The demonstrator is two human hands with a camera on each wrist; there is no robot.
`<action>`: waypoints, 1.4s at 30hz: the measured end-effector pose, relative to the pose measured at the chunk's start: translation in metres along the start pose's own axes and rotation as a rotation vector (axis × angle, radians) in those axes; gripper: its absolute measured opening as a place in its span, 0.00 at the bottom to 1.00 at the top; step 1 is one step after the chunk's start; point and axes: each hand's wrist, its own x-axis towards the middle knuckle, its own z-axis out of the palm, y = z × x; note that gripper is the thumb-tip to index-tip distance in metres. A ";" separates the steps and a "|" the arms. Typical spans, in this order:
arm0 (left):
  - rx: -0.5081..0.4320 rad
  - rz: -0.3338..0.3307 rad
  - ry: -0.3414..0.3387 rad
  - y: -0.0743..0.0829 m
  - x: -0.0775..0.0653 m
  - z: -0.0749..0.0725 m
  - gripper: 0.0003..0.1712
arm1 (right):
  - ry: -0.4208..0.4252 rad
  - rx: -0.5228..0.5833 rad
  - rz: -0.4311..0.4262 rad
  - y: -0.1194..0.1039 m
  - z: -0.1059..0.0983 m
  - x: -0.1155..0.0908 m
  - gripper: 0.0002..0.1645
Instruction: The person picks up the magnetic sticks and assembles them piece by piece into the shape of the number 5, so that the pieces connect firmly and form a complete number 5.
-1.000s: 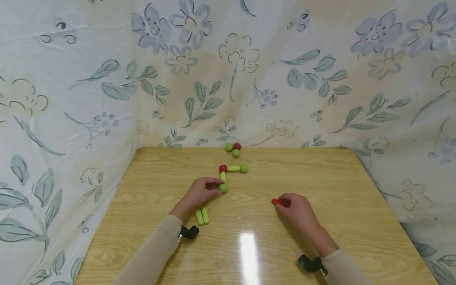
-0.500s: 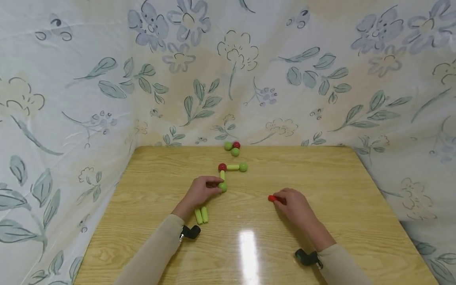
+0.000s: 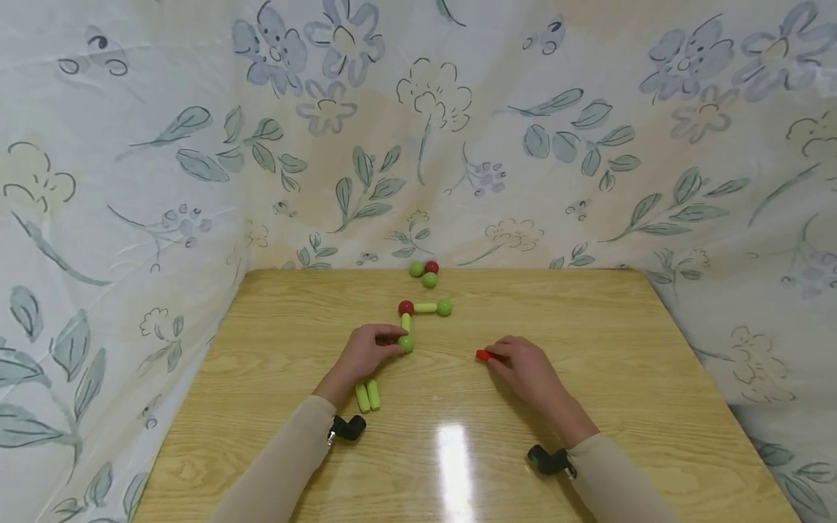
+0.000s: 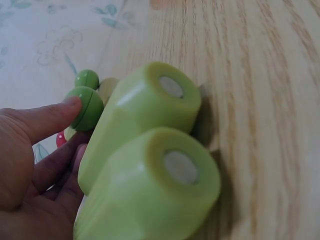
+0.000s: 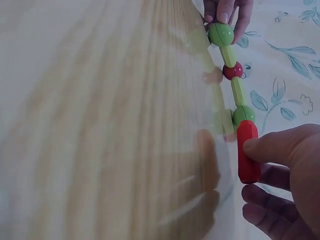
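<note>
My left hand (image 3: 368, 352) holds a green ball (image 3: 407, 344) between thumb and fingers. That ball is the near end of an L-shaped magnetic chain: a yellow-green rod (image 3: 406, 322) runs from it to a dark red ball (image 3: 406, 308), then another rod (image 3: 426, 308) leads right to a second green ball (image 3: 445, 307). My right hand (image 3: 523, 363) pinches a red rod (image 3: 482, 355), held to the right of the chain and apart from it. In the right wrist view the thumb lies along the red rod (image 5: 247, 155), whose far tip overlaps a green ball (image 5: 244, 116).
Two loose yellow-green rods (image 3: 368, 396) lie side by side near my left wrist; pale round discs show in their ends in the left wrist view. Two green balls (image 3: 429, 280) and a dark red one (image 3: 432, 267) sit at the table's back edge, before a floral cloth (image 3: 497, 145).
My right hand has moved left and slightly away from me with the red rod, closer to the chain. The left hand stays on the green ball.
</note>
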 end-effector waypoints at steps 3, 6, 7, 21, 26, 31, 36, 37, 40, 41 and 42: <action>-0.004 -0.004 -0.005 0.000 0.001 0.000 0.15 | 0.002 -0.004 -0.007 -0.002 0.003 0.008 0.14; -0.005 0.001 -0.006 0.000 0.001 0.000 0.15 | -0.004 0.014 -0.016 -0.005 0.004 0.015 0.14; -0.007 0.002 -0.006 0.001 0.001 0.000 0.15 | -0.009 0.024 -0.016 -0.006 0.004 0.018 0.14; 0.011 0.014 -0.004 0.002 0.000 -0.002 0.15 | -0.093 0.051 -0.018 -0.027 0.017 0.046 0.14; 0.011 0.017 -0.007 0.002 0.000 -0.002 0.15 | -0.112 0.051 -0.038 -0.032 0.026 0.055 0.13; 0.019 0.005 -0.002 0.002 0.001 -0.001 0.15 | -0.123 0.048 -0.044 -0.038 0.033 0.060 0.12; 0.018 0.007 -0.001 0.001 0.002 -0.001 0.16 | -0.123 0.046 -0.060 -0.044 0.037 0.065 0.12; 0.019 0.010 -0.001 0.001 0.002 -0.001 0.16 | -0.123 0.045 -0.065 -0.045 0.038 0.065 0.12; 0.028 0.013 -0.005 0.000 0.002 -0.001 0.16 | -0.130 0.041 -0.084 -0.048 0.039 0.068 0.11; 0.031 0.014 -0.005 -0.001 0.002 -0.001 0.15 | -0.132 0.039 -0.091 -0.049 0.039 0.070 0.11; 0.032 0.013 -0.004 -0.001 0.002 -0.001 0.15 | -0.137 0.041 -0.096 -0.050 0.040 0.071 0.11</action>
